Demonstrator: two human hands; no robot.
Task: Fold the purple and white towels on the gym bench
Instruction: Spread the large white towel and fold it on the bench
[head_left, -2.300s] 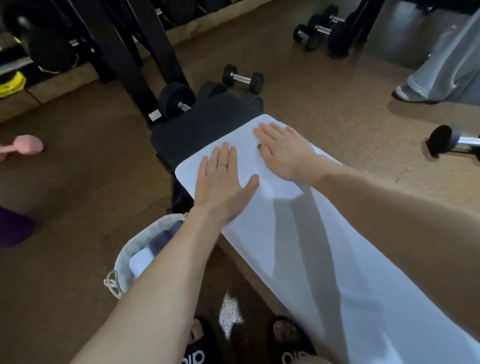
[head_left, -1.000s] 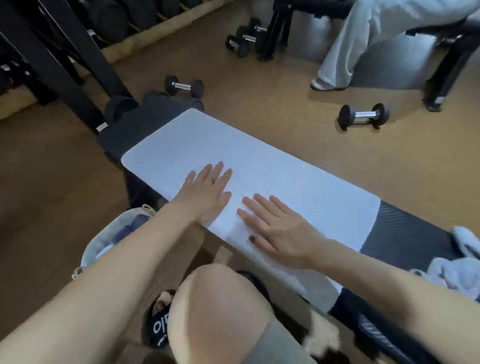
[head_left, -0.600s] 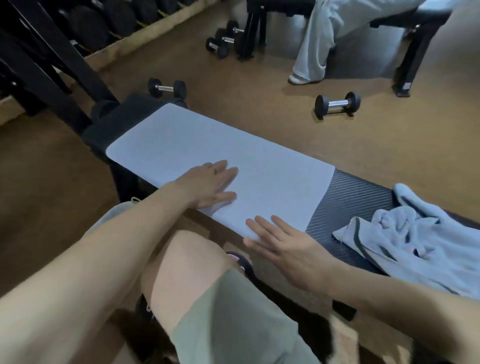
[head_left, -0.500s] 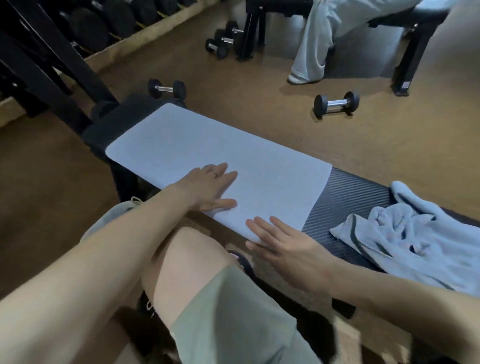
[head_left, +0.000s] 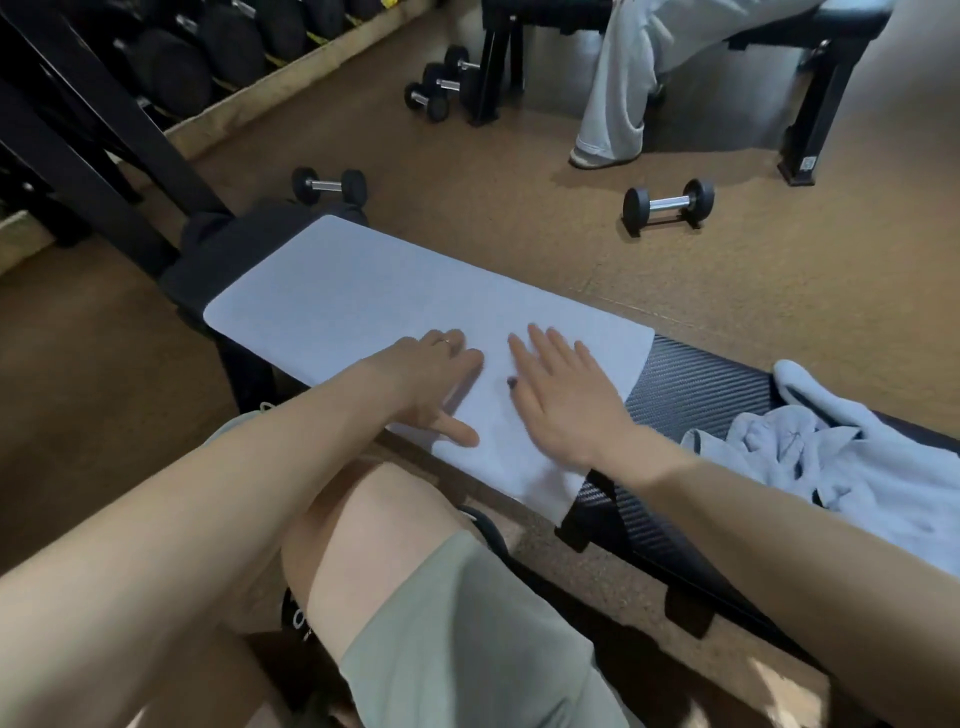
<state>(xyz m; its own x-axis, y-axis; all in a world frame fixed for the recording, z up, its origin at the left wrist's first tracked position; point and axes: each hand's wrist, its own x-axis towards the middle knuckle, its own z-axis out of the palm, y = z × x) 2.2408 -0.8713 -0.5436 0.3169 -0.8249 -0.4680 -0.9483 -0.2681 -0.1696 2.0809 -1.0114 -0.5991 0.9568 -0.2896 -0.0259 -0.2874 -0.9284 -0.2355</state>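
A pale white towel (head_left: 353, 291) lies spread flat along the black gym bench (head_left: 696, 384), its near edge hanging over the bench side. My left hand (head_left: 436, 379) rests palm down on the towel near its right part, fingers spread. My right hand (head_left: 561, 400) lies flat beside it, closer to the towel's right end. Neither hand grips the cloth. A crumpled pale towel with dark stripes (head_left: 841, 457) sits in a heap on the bench to the right.
Dumbbells lie on the brown floor beyond the bench (head_left: 670, 205) (head_left: 328, 184) (head_left: 436, 91). A person in light trousers (head_left: 618, 83) sits on another bench at the back. A black rack frame (head_left: 109, 135) stands at the left. My bare knee (head_left: 384, 535) is against the bench.
My right hand has moved from the towel's near hanging edge up onto its top, next to the left hand. Earlier both hands slid along the towel from its far left end.
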